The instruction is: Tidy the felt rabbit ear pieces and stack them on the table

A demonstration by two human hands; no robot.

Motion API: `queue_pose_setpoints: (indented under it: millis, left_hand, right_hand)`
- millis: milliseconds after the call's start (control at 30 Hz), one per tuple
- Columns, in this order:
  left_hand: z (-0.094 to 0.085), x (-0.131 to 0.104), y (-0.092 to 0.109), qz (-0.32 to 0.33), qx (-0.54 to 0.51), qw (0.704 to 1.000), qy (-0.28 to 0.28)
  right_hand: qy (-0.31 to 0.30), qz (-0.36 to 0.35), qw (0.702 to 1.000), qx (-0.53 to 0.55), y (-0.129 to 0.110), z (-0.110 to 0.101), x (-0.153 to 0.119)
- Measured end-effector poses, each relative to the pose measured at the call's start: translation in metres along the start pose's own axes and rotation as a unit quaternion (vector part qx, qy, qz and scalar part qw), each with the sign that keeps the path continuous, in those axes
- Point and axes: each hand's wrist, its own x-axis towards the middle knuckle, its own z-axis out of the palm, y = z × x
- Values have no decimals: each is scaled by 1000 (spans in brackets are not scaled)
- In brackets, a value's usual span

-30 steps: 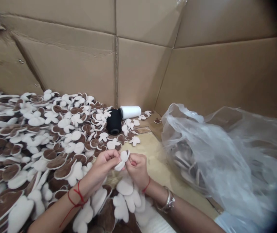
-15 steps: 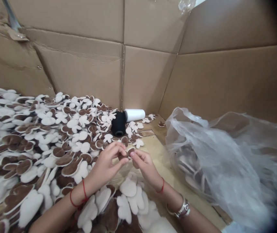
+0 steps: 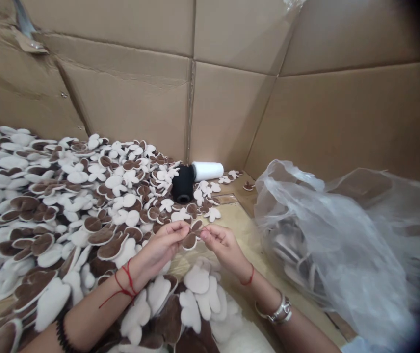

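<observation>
Between my two hands is a small plush fabric piece [image 3: 189, 241], rounded and lobed, brown with a white edge, its brown face toward me. My left hand [image 3: 164, 243] pinches its left side between thumb and fingers. On the other side, my right hand [image 3: 226, 247] is closed with thumb against forefinger on a lobe of the same piece. Below my wrists lies a heap of larger white-and-brown plush pieces [image 3: 197, 294]. The fingertips partly cover the held piece.
A big pile of similar plush pieces [image 3: 77, 196] spreads across the left. Behind the hands lie a black thread cone [image 3: 182, 185] and a white thread cone [image 3: 209, 171]. A clear plastic bag [image 3: 335, 245] with pieces inside stands at right. Cardboard walls [image 3: 232, 108] enclose the surface.
The piece has turned and opened out, so more of its brown face shows. My left hand has rolled over, and its fingers are now closer together. The view has shifted slightly.
</observation>
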Motion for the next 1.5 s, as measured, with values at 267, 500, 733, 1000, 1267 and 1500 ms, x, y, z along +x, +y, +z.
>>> queue_pose_setpoints:
  millis: [267, 500, 733, 1000, 1267, 1500]
  left_hand:
    - [-6, 4, -1, 76, 211, 969, 101]
    - [1, 0, -3, 36, 120, 991, 56]
    - [-7, 4, -9, -63, -79, 995, -8]
    - [0, 1, 6, 42, 216, 975, 14]
    - [-1, 2, -1, 61, 201, 977, -22]
    - [-1, 1, 1, 100, 331, 938, 16]
  right_hand:
    - [63, 41, 997, -8, 12, 0, 6]
    - [46, 74, 990, 108, 11, 13, -2]
    - [3, 106, 968, 225, 5, 5, -2]
    - [18, 128, 982, 141, 10, 4, 0]
    - [-43, 162, 956, 239, 8, 4, -3]
    - [41, 138, 978, 148, 6, 5, 2]
